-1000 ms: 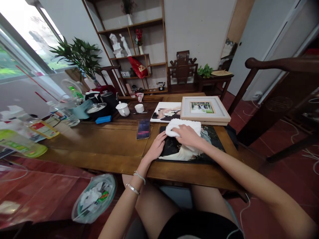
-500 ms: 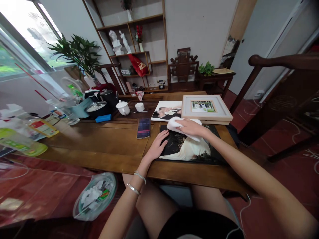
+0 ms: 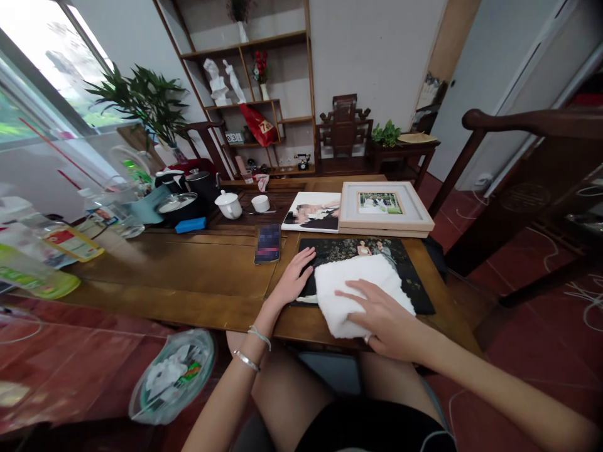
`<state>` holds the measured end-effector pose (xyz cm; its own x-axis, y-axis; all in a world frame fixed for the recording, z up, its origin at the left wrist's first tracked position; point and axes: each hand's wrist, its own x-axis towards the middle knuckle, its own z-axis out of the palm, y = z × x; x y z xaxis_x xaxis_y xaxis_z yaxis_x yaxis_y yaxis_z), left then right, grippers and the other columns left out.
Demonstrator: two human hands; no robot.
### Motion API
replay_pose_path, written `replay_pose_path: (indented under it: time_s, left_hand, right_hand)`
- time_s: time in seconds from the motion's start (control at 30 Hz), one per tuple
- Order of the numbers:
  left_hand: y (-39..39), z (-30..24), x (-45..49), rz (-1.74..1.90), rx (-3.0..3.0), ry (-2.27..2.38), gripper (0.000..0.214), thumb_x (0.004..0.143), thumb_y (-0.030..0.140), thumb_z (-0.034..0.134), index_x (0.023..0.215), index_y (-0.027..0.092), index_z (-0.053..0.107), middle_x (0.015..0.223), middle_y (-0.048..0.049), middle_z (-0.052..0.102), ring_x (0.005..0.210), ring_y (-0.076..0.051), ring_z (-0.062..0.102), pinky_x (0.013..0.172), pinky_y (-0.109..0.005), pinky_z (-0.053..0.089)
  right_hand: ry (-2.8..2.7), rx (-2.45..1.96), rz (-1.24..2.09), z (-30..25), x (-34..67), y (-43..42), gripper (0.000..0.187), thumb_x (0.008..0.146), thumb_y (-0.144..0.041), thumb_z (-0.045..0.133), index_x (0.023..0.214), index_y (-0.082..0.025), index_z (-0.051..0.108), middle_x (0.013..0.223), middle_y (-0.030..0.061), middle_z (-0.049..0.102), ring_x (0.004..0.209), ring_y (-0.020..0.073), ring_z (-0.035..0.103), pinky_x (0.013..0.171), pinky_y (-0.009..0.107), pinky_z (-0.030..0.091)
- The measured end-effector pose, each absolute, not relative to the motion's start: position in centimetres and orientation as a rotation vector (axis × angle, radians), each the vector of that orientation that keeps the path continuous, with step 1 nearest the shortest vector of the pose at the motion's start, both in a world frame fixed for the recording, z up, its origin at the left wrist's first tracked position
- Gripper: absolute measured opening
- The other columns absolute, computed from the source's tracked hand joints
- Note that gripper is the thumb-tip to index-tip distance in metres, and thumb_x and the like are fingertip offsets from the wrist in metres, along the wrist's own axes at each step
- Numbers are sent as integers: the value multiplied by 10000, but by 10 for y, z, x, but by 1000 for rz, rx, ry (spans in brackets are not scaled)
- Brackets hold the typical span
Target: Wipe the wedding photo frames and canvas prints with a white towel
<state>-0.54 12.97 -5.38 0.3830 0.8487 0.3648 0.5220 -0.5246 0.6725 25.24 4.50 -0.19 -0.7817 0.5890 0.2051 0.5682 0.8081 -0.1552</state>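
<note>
A dark photo print [image 3: 405, 263] lies flat on the wooden table [image 3: 188, 270] in front of me. A folded white cloth [image 3: 348, 282] covers the print's near half. My right hand [image 3: 381, 314] lies flat on the cloth at its near edge, fingers spread and pressing down. My left hand [image 3: 292, 279] rests open on the print's left edge, fingers stretched, holding it in place.
A framed photo [image 3: 384, 207] and another print [image 3: 313, 210] lie behind the dark print. A phone [image 3: 267, 243] lies to the left. A tea set [image 3: 207, 198], bottles [image 3: 38, 251] and a plant [image 3: 141, 103] stand at the left. A bagged bin [image 3: 172, 376] is on the floor.
My right hand has drawn the white cloth from the far end of the print toward me, down to its near edge. The left hand has stayed on the print's left edge.
</note>
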Motion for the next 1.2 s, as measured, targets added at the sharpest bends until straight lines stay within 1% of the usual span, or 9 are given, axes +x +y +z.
replay_pose_path:
  time_s: [0.1, 0.2, 0.3, 0.4, 0.67, 0.73, 0.83, 0.97, 1.2]
  left_hand:
    - [130, -54, -5, 975, 2189, 1189, 397, 943, 305, 435, 1310, 192, 538, 1449, -95, 462, 1392, -207, 346, 1173, -453, 240]
    - [129, -54, -6, 954, 2184, 1196, 398, 943, 304, 433, 1314, 201, 531, 1457, -90, 452, 1395, -207, 340, 1175, -465, 226]
    - [129, -54, -6, 943, 2191, 1190, 399, 944, 307, 430, 1318, 209, 526, 1464, -84, 444, 1400, -204, 329, 1175, -472, 221]
    - [130, -55, -6, 949, 2191, 1196, 402, 947, 311, 419, 1321, 208, 524, 1464, -86, 443, 1399, -204, 330, 1175, -474, 222]
    - [130, -55, -5, 972, 2175, 1189, 391, 958, 316, 396, 1307, 222, 546, 1450, -72, 464, 1396, -208, 334, 1169, -470, 243]
    - [131, -56, -6, 965, 2188, 1187, 399, 956, 309, 396, 1318, 217, 537, 1454, -76, 459, 1399, -208, 329, 1170, -476, 239]
    - [132, -56, -7, 935, 2217, 1195, 404, 949, 296, 407, 1332, 238, 521, 1466, -64, 444, 1402, -207, 326, 1171, -492, 225]
    - [133, -56, -8, 904, 2240, 1213, 415, 944, 282, 408, 1344, 236, 508, 1471, -67, 435, 1406, -209, 320, 1173, -498, 212]
    - [132, -57, -6, 949, 2232, 1189, 402, 949, 300, 402, 1320, 222, 536, 1458, -71, 453, 1399, -212, 333, 1167, -485, 244]
  right_hand:
    - [-2753, -859, 244, 1, 252, 50, 439, 598, -83, 550, 1002, -205, 672, 1355, 115, 510, 1285, 312, 377, 1053, 486, 308]
    - [-2678, -1083, 187, 3, 262, 91, 433, 669, -116, 568, 1089, -173, 661, 1302, 169, 538, 1265, 316, 408, 1036, 488, 327]
    - [-2617, -1237, 96, 2, 264, 133, 446, 742, -147, 545, 1181, -161, 618, 1393, 177, 468, 1338, 368, 306, 1049, 591, 255]
    - [-2627, -1243, 101, 2, 251, 143, 509, 736, -122, 529, 1235, -202, 588, 1466, 127, 404, 1381, 386, 220, 1041, 673, 182]
    - [-2905, -856, 289, 7, 230, 50, 557, 665, -102, 558, 1195, -267, 618, 1531, 39, 311, 1423, 372, 81, 1068, 689, 80]
    - [-2884, -872, 309, 9, 236, 54, 545, 678, -105, 557, 1198, -259, 613, 1499, 58, 371, 1423, 338, 130, 1090, 644, 118]
    - [-2794, -1078, 223, 12, 240, 92, 516, 719, -114, 552, 1225, -207, 597, 1390, 140, 500, 1401, 316, 228, 1091, 594, 184]
    - [-2704, -1225, 121, 12, 236, 138, 513, 749, -122, 543, 1260, -161, 570, 1365, 182, 509, 1391, 344, 236, 1071, 625, 176]
    - [-2815, -1030, 192, 0, 228, 56, 481, 674, -127, 597, 1137, -248, 645, 1536, 58, 299, 1419, 373, 104, 1081, 665, 60]
